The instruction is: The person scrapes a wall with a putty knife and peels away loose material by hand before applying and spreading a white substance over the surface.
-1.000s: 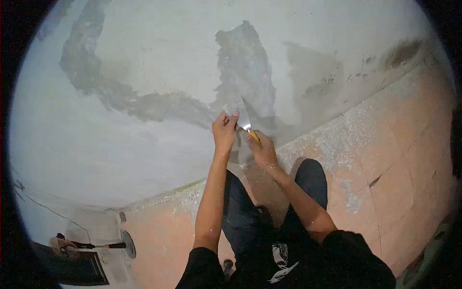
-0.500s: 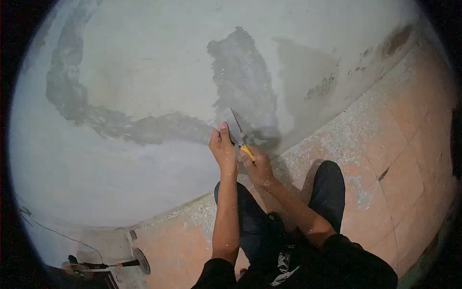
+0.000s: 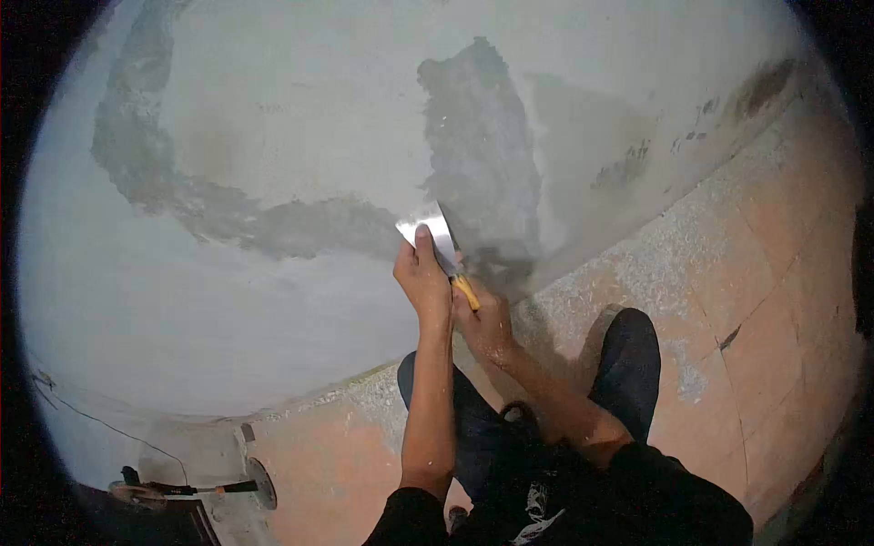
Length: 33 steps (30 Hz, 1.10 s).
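A scraper with a wide metal blade [image 3: 435, 233] and a yellow handle [image 3: 466, 293] is held in front of the wall. My right hand [image 3: 484, 320] is closed round the handle. My left hand [image 3: 423, 275] grips the blade, its thumb lying on the metal face and its other fingers mostly hidden behind. Beyond the blade, a darker grey patch [image 3: 481, 136] runs up the pale wall [image 3: 300, 109], and a grey band [image 3: 305, 227] curves away to the left. Whether the blade touches the wall cannot be made out.
Orange-brown tiled floor [image 3: 765, 318] with pale residue lies at the right, meeting the wall along a slanted edge. My knees [image 3: 628, 350] are bent near the wall. A tool with a round disc [image 3: 262, 482] and a thin cable [image 3: 118, 429] are at the lower left.
The blade has tilted and now shines brighter. Both hands keep their hold, while the wall patches appear shifted slightly right and up in the view.
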Tool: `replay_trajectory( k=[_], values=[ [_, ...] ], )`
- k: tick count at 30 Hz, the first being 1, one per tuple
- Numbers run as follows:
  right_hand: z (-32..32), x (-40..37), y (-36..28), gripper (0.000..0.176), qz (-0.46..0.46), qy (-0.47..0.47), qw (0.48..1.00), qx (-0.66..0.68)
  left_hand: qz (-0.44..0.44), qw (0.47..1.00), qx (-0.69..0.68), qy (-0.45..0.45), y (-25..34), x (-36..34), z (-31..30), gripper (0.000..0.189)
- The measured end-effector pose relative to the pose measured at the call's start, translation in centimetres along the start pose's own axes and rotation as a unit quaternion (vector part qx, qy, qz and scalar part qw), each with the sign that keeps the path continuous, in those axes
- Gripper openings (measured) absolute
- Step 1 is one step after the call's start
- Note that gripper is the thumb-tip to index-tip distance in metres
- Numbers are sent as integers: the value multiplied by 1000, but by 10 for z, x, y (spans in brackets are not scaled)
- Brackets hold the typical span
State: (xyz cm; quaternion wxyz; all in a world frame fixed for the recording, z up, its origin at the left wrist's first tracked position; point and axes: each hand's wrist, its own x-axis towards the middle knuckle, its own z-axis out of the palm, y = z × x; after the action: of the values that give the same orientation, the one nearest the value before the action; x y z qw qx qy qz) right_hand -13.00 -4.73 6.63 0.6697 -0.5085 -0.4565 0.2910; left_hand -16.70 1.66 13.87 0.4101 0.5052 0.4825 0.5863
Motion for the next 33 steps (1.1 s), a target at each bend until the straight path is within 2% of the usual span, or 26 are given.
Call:
replay_trajectory(
  k=[1, 2, 3, 5, 6, 8, 9, 11, 12, 13, 14, 15, 17, 18, 20, 22, 23, 25, 27, 28, 29, 31, 32, 33],
  values=[
    [1, 0, -4, 27, 2, -7, 1000, -25, 1, 999, -35, -3, 1, 1, -3, 34],
    [1, -2, -6, 19, 32, -13, 999, -35, 3, 1000, -7, -10, -5, 0, -8, 33],
    [2, -6, 0, 19, 28, -13, 999, -34, -12, 1000, 27, -1, -28, 5, -14, 33],
    [9, -18, 20, 23, 48, 13, 997, 54, 32, 999, 37, 19, -34, 2, -9, 36],
    [8, -12, 7, 22, -17, 36, 999, 30, 36, 999, 36, 19, -18, 2, -6, 36],
    [7, -2, -3, 22, -3, 25, 1000, 5, -3, 1000, 24, -6, 25, -5, -3, 39],
    [7, -1, -4, 22, 6, 8, 1000, -19, 29, 999, 25, 5, -3, 7, -9, 40],
    [7, -6, -1, 23, 17, 2, 1000, -18, 29, 982, 187, 5, -35, 13, -23, 39],
    [8, -11, 2, 22, 9, 20, 1000, 10, 34, 982, 185, 5, -30, 12, -19, 39],
    [8, -11, 1, 22, 0, 38, 999, 39, 42, 994, 99, 5, -21, 8, -11, 39],
    [10, -7, 2, 22, -1, 41, 998, 38, 45, 999, 15, 4, -13, 3, -5, 39],
    [10, -2, -3, 22, 14, 32, 999, 22, 24, 998, 62, -7, 0, 4, -8, 39],
    [8, -7, -1, 22, 33, 22, 999, 2, 12, 998, -65, -11, 1, 1, 2, 40],
    [7, -10, 5, 22, 8, 32, 999, 9, 10, 998, -69, -12, -8, 1, -2, 40],
    [5, -3, 4, 21, -28, 44, 999, 17, -11, 996, 90, -1, -30, 6, -9, 42],
    [2, 0, -2, 22, 32, 8, 999, 13, -6, 998, 62, -8, -8, 7, -2, 45],
    [1, -6, -1, 22, 37, 8, 999, 12, -4, 999, 41, -10, 0, 6, -2, 48],
    [0, -5, 2, 24, 24, 25, 999, 16, -21, 996, 83, -13, -17, 11, -3, 47],
    [4, -6, 9, 26, 27, 21, 998, 54, 40, 998, 55, -8, -26, 7, 0, 46],
    [2, -2, -6, 26, 44, 10, 998, 46, 87, 988, 129, -17, -6, 6, -4, 43],
    [-2, -3, -14, 26, 65, 0, 997, 37, 54, 995, 76, -25, 13, 1, 0, 44],
    [-2, -10, -1, 24, 62, -21, 998, -11, 8, 999, 16, -44, 6, 0, -3, 43],
    [0, -11, 7, 22, 56, 5, 998, 0, 9, 999, 13, -46, -5, 4, -1, 43],
    [2, -11, 2, 20, 49, 30, 998, 12, 52, 997, 35, -46, -10, 4, -2, 42]
  ],
)
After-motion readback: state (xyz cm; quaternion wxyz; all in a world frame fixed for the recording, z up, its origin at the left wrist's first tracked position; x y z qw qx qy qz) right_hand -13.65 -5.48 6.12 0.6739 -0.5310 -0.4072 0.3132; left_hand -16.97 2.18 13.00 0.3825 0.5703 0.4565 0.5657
